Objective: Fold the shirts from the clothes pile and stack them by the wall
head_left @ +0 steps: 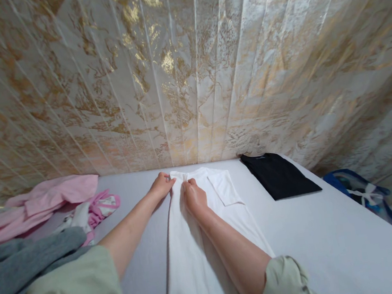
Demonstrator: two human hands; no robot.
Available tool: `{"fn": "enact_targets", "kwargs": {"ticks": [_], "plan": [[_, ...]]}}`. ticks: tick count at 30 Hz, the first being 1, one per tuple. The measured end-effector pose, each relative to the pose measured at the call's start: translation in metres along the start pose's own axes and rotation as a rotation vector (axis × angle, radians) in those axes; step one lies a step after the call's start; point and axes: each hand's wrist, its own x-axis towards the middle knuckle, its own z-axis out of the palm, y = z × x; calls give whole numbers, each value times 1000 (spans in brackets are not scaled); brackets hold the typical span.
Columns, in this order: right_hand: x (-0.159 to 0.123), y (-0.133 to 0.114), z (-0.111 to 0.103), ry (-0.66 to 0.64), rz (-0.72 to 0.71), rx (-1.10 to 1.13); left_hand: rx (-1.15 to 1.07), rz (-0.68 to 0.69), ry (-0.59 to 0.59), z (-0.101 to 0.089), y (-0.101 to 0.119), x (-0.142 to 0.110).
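White garment (pixel 186 258): one; spread on the worktop (pixel 340 244) in front of the wearer, near end cut off by the lower frame edge.
Long axis: runs from the far edge of the worktop towards the wearer.
Direction from grip: the bulk of the cloth extends from both hands back towards the wearer, and rightward.
Left hand (pixel 161 188): at the far left corner; grip closed, thumb and fingers pinching the edge.
Right hand (pixel 195 198): just right of the left hand, on the far edge; grip closed, fingers curled on the cloth.
Nearer hand: left to the corner; right to the pocket (pixel 224 189).
Forearms: two; right crosses above the garment, left passes beside it.
Black garment (pixel 280 175): one, folded, right of the white garment, apart.
Pink garment (pixel 57 196): one, far left.
Patterned cloth (pixel 100 210): one, beside the pink garment.
Grey clothing (pixel 48 255): near left; overlapping, count cannot be told.
Blue-edged bag (pixel 370 197): one, beyond the right edge.
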Motion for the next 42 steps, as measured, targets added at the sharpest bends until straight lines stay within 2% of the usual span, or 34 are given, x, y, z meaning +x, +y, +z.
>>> {"fn": "enact_targets", "kwargs": {"ticks": [4,9,13,18,22,28,31,36,42], "plan": [[-1,0,0,-2,-1,0,66,39,7,-2,-7,-30],[-6,-1,-3,8,-18,-9,165,22,73,-10,3,-41],[-9,-3,-7,18,-23,-36,216,142,94,-9,8,-53],[-7,-2,-8,3,5,-61,290,331,-5,4,0,-77],[-5,3,-7,-7,17,-47,339,355,-61,8,-6,-80],[-1,13,0,45,5,-7,375,368,-102,3,-6,-90],[-1,15,3,63,1,2,404,386,-138,0,-5,-113],[-3,17,6,73,-7,14,458,527,-203,-4,-4,-174],[-3,21,10,73,-14,38,420,694,-256,-5,-22,-249]]}}
